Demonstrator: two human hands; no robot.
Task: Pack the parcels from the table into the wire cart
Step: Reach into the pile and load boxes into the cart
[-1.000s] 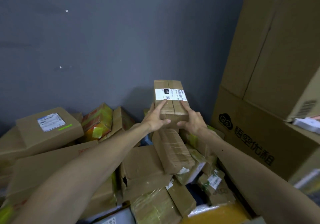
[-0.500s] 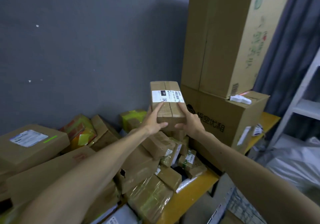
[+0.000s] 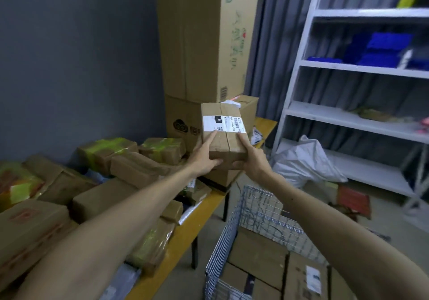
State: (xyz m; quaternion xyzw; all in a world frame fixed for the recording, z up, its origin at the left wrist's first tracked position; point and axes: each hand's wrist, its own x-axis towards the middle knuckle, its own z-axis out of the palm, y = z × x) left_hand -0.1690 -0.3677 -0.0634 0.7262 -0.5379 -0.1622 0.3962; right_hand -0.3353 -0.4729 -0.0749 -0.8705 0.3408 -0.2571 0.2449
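I hold a brown cardboard parcel (image 3: 224, 128) with a white shipping label in the air, above the table's right end. My left hand (image 3: 204, 156) grips its left side, index finger stretched up to the label. My right hand (image 3: 251, 158) grips its right side, thumb under the near edge. The wire cart (image 3: 234, 227) stands low at the right, beside the table, with several brown boxes (image 3: 257, 251) inside. Many taped parcels (image 3: 130, 167) lie heaped on the yellow table (image 3: 185, 237) at the left.
Two large cartons (image 3: 199, 44) are stacked at the table's far end against the grey wall. A white shelf unit (image 3: 348, 111) with blue items stands at the right. A white sack (image 3: 306, 160) and a red item (image 3: 352, 200) lie on the floor beyond the cart.
My view has swung right with the parcel held in both hands. The parcel now hangs near the table's right end, and the wire cart and shelf have come into view.
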